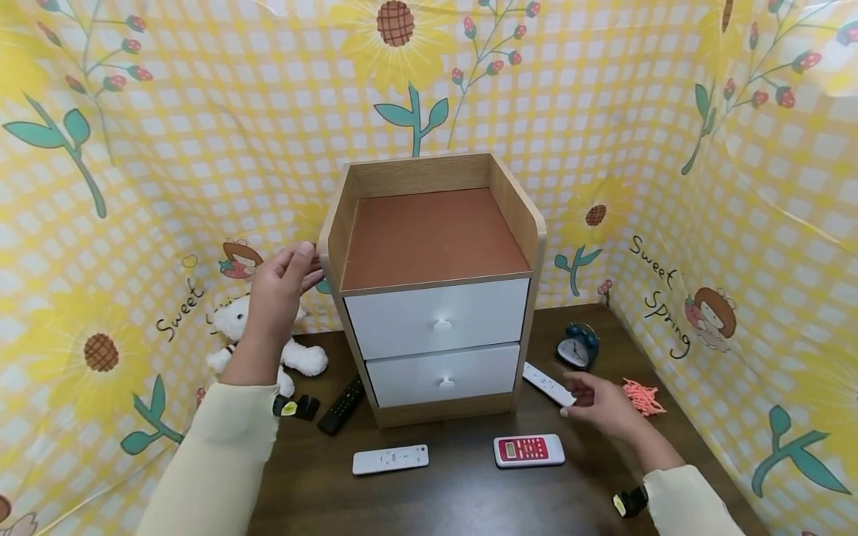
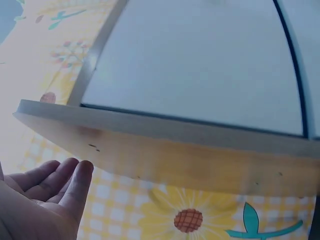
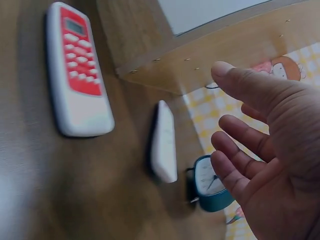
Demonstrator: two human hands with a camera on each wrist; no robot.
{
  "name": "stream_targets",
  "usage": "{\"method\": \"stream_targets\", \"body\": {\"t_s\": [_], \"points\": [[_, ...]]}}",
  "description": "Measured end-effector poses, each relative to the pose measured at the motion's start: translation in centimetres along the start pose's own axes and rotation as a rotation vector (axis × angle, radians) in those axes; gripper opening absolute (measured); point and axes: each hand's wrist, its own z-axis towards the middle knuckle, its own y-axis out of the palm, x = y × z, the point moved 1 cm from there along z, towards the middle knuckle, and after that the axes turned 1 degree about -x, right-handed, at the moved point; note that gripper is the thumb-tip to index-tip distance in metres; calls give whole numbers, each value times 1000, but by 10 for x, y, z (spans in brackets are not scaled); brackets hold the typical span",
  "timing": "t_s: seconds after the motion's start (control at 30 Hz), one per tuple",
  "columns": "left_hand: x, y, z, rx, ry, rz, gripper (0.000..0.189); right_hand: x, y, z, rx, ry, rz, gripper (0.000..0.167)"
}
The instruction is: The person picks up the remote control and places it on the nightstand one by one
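Observation:
A small wooden cabinet [image 1: 439,238] with two white drawers stands on the dark table. My left hand [image 1: 284,279] is beside the cabinet's upper left edge, its fingers loosely bent. In the left wrist view that hand [image 2: 50,197] lies next to the wooden side panel [image 2: 165,155] and holds nothing; whether a fingertip touches the panel I cannot tell. My right hand [image 1: 603,406] hovers by the end of a white remote [image 1: 548,385] at the cabinet's right side. Seen from the right wrist, the hand [image 3: 270,145] has spread fingers, apart from the remote [image 3: 164,142] and grasping nothing.
Before the cabinet lie another white remote [image 1: 390,459] and a red-and-white remote [image 1: 529,451]. A black remote [image 1: 342,406] and a white plush toy [image 1: 304,357] are at left. At right are a dark teal alarm clock [image 1: 578,347] and an orange stringy bundle [image 1: 643,397]. Patterned cloth surrounds the table.

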Motion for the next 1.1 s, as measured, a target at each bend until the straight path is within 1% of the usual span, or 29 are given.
{"method": "stream_targets", "body": {"t_s": [0.07, 0.13, 0.2, 0.3, 0.43, 0.57, 0.63, 0.73, 0.8, 0.97, 1.1], "points": [[4, 2, 4, 4, -24, -67, 65, 5, 5, -6, -14, 29, 4, 72], [9, 3, 6, 14, -54, -92, 68, 10, 11, -10, -31, 56, -2, 74], [14, 3, 8, 17, -98, -82, 74, 15, 16, -13, -46, 76, -22, 75], [21, 5, 12, 12, -167, -33, 82, 24, 23, -16, -60, 95, -36, 76], [30, 8, 16, -12, -229, 26, 84, 34, 31, -19, -94, 68, 2, 80], [37, 7, 16, -61, -264, 62, 81, 39, 37, -22, -147, 33, 33, 84], [40, 5, 17, -88, -279, 68, 79, 40, 41, -22, -162, 36, 34, 85], [45, 4, 19, -110, -297, 79, 77, 42, 46, -21, -177, 15, 35, 86], [46, 5, 21, -114, -309, 69, 75, 44, 49, -22, -179, 9, 46, 85], [44, 3, 24, -111, -347, 25, 73, 45, 55, -21, -194, -42, 81, 82], [43, 1, 24, -115, -354, 8, 74, 43, 60, -20, -217, -74, 85, 80]]}}
